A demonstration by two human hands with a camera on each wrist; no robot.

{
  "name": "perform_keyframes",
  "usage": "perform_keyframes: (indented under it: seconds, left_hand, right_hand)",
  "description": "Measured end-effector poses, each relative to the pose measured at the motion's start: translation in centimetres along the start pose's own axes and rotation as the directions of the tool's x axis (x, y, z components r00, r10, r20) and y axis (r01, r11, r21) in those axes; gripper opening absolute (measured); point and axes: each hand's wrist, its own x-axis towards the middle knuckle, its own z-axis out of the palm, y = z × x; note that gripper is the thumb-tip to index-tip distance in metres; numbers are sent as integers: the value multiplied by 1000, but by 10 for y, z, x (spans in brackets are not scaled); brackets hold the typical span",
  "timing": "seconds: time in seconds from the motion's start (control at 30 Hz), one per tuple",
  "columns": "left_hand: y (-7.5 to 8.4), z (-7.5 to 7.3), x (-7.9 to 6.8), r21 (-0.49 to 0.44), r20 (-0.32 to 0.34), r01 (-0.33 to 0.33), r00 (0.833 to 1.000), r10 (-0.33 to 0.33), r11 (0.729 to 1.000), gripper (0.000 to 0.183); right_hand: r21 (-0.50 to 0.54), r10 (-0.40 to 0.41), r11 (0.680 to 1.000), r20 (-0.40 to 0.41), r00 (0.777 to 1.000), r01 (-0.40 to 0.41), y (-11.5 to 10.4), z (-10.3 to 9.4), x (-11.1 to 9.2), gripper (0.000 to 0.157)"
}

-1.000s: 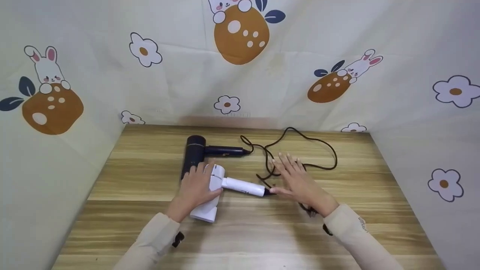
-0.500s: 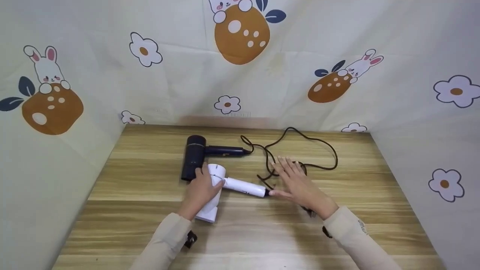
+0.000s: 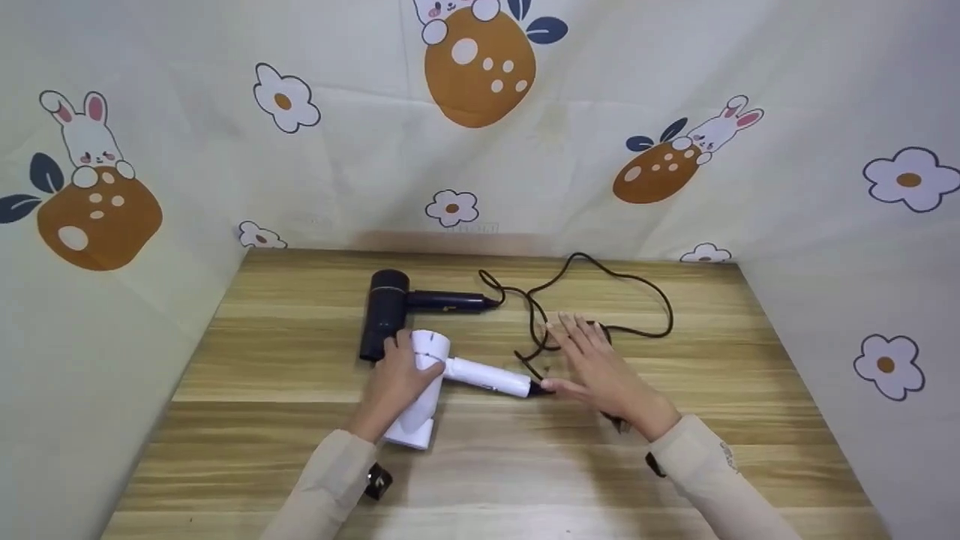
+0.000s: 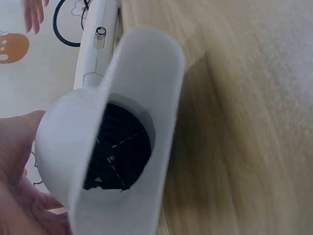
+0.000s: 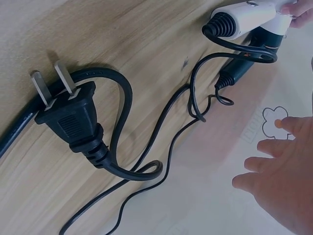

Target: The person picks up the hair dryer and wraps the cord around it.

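A white hair dryer (image 3: 487, 376) lies in the middle of the table, its handle pointing right. My left hand (image 3: 394, 384) grips its barrel, thumb on the right side and fingers round the left. In the left wrist view the wide flat nozzle (image 4: 146, 63) faces the camera, with the left hand (image 4: 19, 181) behind it. My right hand (image 3: 607, 379), fingers straight and spread, is over the black cords near the handle's end. The right wrist view shows this hand (image 5: 283, 171) apart from the two-pin plug (image 5: 73, 117).
A dark hair dryer (image 3: 386, 319) lies just behind the white one, its handle also pointing right. Its black cord (image 3: 667, 304) loops across the back right of the wooden table (image 3: 247, 450). A printed cloth (image 3: 345, 172) hangs behind and along both sides.
My left hand has shifted right and closed round the white dryer's barrel, which it earlier lay over with extended fingers. The right hand has barely moved.
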Motion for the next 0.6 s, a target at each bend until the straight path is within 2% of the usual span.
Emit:
perform_keyframes:
  seconds: [0.2, 0.4, 0.6]
  left_hand:
    - [0, -5, -5, -78, -43, -31, 999, 28, 996, 79]
    - [1, -12, -7, -160, -87, -56, 995, 42, 986, 79]
    - [5, -22, -13, -251, -93, -52, 995, 29, 967, 82]
  right_hand:
    - [50, 26, 998, -10, 1000, -26, 1, -1, -2, 79]
    - [115, 49, 992, -68, 996, -41, 4, -3, -2, 60]
    - [238, 117, 967, -74, 990, -96, 6, -8, -4, 51]
